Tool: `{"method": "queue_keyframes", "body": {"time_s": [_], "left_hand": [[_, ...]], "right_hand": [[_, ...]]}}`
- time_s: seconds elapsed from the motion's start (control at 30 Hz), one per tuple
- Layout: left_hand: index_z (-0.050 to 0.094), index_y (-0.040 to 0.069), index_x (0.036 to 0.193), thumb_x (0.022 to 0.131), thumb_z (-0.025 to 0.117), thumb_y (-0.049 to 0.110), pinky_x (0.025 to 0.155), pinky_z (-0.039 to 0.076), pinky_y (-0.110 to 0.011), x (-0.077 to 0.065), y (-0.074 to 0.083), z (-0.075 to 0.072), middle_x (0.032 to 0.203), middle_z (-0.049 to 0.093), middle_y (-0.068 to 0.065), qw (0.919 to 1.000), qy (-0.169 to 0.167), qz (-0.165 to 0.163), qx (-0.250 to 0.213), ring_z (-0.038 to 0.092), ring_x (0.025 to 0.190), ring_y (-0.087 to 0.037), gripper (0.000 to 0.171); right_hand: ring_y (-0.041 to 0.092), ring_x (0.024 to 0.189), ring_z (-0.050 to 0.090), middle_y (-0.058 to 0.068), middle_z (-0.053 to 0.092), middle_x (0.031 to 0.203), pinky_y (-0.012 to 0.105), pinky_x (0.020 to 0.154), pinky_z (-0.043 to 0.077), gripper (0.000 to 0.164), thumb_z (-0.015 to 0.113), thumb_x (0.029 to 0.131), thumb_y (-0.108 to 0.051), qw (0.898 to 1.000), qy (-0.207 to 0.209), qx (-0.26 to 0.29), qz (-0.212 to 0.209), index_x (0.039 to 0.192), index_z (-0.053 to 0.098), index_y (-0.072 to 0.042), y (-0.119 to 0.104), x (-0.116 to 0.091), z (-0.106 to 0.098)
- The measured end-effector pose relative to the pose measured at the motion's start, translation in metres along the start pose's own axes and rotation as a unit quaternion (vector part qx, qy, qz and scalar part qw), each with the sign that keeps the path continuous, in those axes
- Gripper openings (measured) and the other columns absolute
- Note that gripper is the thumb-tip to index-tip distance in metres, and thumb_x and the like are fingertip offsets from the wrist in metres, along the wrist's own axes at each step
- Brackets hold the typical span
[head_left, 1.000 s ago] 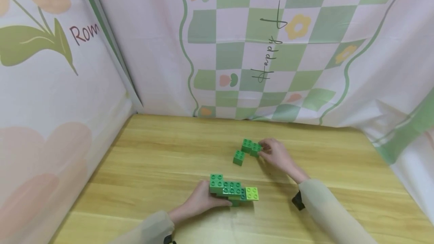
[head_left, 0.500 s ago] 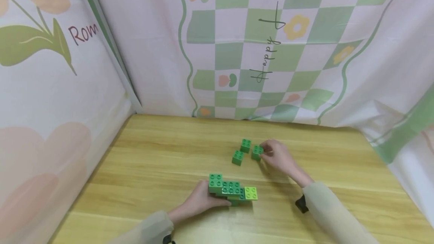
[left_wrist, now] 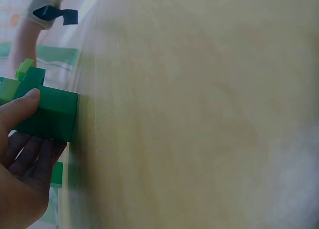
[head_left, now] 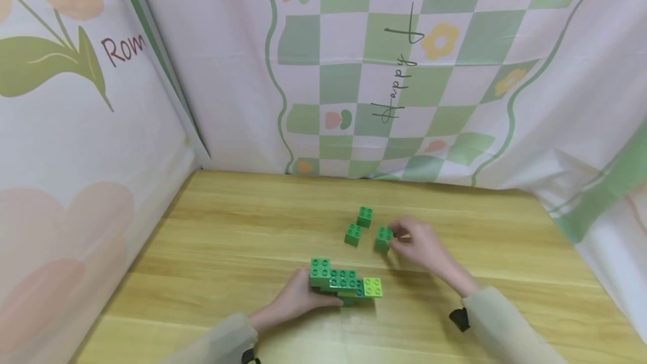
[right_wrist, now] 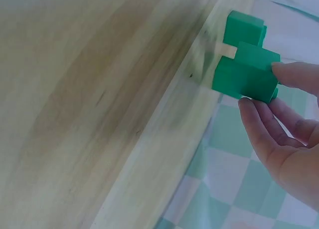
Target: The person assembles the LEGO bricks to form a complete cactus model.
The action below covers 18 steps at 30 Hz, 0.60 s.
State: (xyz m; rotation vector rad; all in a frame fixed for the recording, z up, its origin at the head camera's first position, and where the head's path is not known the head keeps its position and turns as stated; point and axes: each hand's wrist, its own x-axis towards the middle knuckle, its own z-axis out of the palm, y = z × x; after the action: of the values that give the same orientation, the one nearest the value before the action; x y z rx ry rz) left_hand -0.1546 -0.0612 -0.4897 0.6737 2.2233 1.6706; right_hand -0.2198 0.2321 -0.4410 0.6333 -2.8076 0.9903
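Observation:
My left hand grips a built shape of stacked toy bricks, mostly green with a lime-green brick at its right end. In the left wrist view the thumb lies along the side of a dark green brick and the fingers are beneath it. My right hand pinches a small green four-stud brick between thumb and fingers. To its left sit two similar loose green bricks, a nearer one and a farther one.
All of this is on a wooden table. A checked green and white curtain hangs along its back edge, and a printed white cloth stands at the left. A dark strap is at the right wrist.
My right hand has drawn one green brick away from the farther loose brick and toward me. The left hand holds the built shape at nearly the same place.

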Motion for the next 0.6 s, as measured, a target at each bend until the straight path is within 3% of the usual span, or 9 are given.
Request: {"method": "queue_keyframes", "body": {"time_s": [0.4,0.6], "left_hand": [[0.069,0.025,0.119,0.074,0.085,0.022,0.104,0.050,-0.023,0.001,0.000,0.001,0.118,0.074,0.006,0.9998,0.004,0.013,0.012,0.069,0.107,-0.005,0.048],[0.069,0.026,0.119,0.074,0.085,0.023,0.104,0.050,-0.023,0.000,0.001,0.001,0.118,0.074,0.007,0.9998,0.002,0.015,0.011,0.069,0.107,-0.005,0.047]], "right_hand": [[0.029,0.089,0.072,0.015,0.071,0.100,0.033,0.076,0.064,0.027,0.075,0.081,0.002,0.999,0.017,0.018,-0.027,0.106,0.066,0.001,-0.023,-0.022,-0.004],[0.027,0.089,0.072,0.015,0.071,0.101,0.028,0.075,0.063,0.030,0.075,0.080,0.002,0.999,0.020,0.023,-0.032,0.108,0.065,0.001,-0.030,-0.032,-0.007]]}}
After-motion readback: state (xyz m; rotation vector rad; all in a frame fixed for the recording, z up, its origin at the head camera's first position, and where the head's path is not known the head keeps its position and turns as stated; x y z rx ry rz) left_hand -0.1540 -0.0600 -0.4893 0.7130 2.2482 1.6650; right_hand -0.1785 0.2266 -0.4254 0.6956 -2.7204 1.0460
